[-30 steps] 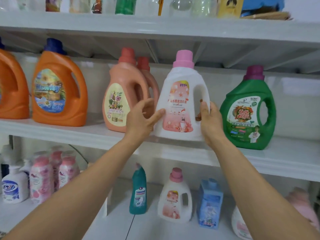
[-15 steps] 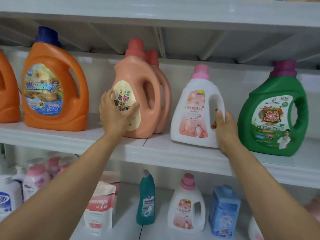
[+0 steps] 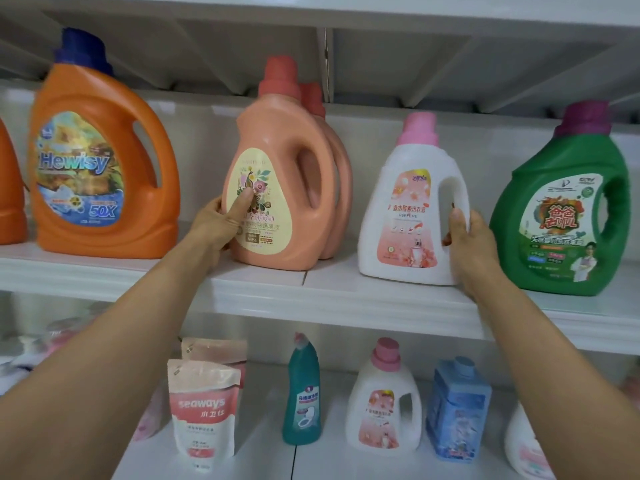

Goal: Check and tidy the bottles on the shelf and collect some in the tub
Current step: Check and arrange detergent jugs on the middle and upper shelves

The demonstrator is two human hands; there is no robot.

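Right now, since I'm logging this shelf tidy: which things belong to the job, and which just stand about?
In the job: left hand, holding the peach plastic jug with red cap; right hand, holding the white plastic jug with pink cap.
Standing about: orange blue-capped jug; green purple-capped jug; teal bottle.

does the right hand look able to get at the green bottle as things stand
Probably yes, once it lets go. The right hand grips the white bottle by its handle side, and the green bottle stands just beyond it on the same shelf with nothing between them.
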